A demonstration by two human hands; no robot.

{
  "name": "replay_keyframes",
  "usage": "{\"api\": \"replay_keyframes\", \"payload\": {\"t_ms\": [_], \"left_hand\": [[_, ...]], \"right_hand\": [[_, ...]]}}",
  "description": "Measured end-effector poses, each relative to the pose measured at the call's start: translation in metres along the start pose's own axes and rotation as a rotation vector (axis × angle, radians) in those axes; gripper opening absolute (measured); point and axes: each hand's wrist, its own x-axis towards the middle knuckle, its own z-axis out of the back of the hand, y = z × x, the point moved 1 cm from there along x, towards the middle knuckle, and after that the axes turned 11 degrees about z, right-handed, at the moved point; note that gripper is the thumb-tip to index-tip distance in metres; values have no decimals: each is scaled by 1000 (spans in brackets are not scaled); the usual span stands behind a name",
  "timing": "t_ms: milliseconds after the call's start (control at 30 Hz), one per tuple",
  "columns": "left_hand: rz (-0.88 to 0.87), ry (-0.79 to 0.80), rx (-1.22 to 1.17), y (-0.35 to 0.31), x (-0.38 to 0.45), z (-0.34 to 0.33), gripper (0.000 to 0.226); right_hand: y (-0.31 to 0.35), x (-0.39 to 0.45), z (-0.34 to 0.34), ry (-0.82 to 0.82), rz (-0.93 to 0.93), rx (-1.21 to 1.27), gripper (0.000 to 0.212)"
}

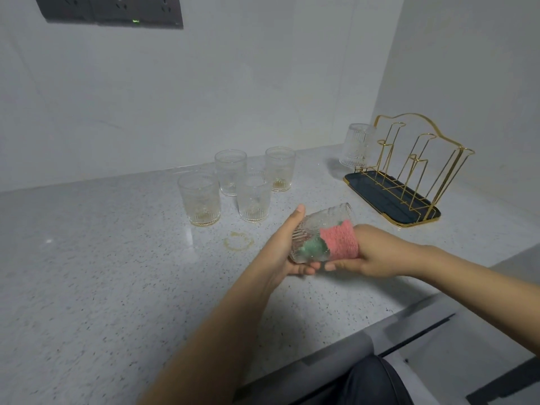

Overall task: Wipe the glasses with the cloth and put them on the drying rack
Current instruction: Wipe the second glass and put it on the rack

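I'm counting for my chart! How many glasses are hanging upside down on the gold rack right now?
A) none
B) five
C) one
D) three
C: only one upside-down glass sits on a prong at the far left end of the gold rack; the rack's other prongs are bare, and four glasses stand upright on the counter.

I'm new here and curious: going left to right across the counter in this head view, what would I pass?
Group of standing glasses → yellowish ring stain → left hand → held glass → pink-and-green cloth → right hand → gold drying rack.
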Motion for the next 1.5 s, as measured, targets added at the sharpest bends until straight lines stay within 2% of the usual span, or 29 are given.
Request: {"api": "replay_keyframes", "payload": {"t_ms": [67,133,200,267,300,333,367,400,433,500,567,633,667,700,733,767,800,900,933,967,1067,1133,1233,1267,1300,1333,1400,1433,1500], "left_hand": [[-136,-28,20,3,0,-2,64],[-294,-87,102,5,-1,-6,53],[-343,-104,112,6,0,-8,50],[-284,-50,47,3,2,-7,58],[-230,-3,7,2,3,-5,58],[-167,43,-23,-1,1,-3,54],[-109,81,-31,-3,0,0,50],[-71,104,-16,-4,-1,3,48],[-54,112,10,-3,1,6,49],[-87,102,26,-1,3,6,56],[-182,27,50,1,5,3,63],[-313,-59,113,2,2,-2,50],[-347,-75,106,3,1,-4,42],[-352,-72,77,3,1,-6,38],[-335,-67,48,3,-1,-8,39],[-303,-72,34,4,1,-8,44],[-251,-69,27,4,2,-9,50],[-35,-2,34,3,4,-9,49],[12,27,53,3,3,-9,49],[29,58,97,1,2,-10,51],[-20,98,160,-5,6,-14,59],[-146,26,204,-4,12,-18,59],[-382,-52,248,2,23,-21,23],[-412,-50,224,4,24,-24,15],[-418,-46,201,4,26,-25,11],[-401,-46,176,4,28,-25,12],[-292,-64,139,1,31,-24,30],[-201,-66,117,1,32,-22,42],[-11,-51,90,0,35,-19,53]], "right_hand": [[-2,2,8,-88,-169,345,22],[0,4,14,-226,-339,760,22],[9,7,19,-248,-360,945,9],[16,9,20,-92,-211,775,9],[17,8,16,-2,-112,563,6],[16,7,12,37,-24,246,14],[11,4,6,31,62,-67,25],[6,2,-1,12,147,-271,32],[3,1,-5,-15,167,-305,33],[6,2,1,-73,74,-77,22],[2,3,6,-131,-114,344,17],[-2,3,9,-295,-285,790,29],[-2,1,9,-315,-318,901,36],[-1,1,6,-284,-293,931,29],[3,1,3,-230,-233,901,12],[5,-1,1,-157,-155,794,4],[7,-4,-2,-96,-102,651,6],[-1,-14,-13,-71,162,-164,20],[-6,-19,-17,-92,231,-326,22],[-8,-24,-20,-103,245,-368,28],[-4,-27,-15,-188,87,-90,27],[-6,-27,-5,-244,-139,323,18],[-5,-23,8,-510,-375,1050,2],[-6,-21,10,-583,-424,1212,6],[-6,-21,10,-576,-427,1277,11],[-5,-21,9,-512,-383,1255,12],[-2,-21,3,-287,-252,974,8],[-5,-22,-4,-192,-189,707,7],[-16,-25,-21,-82,7,-29,28]]}}
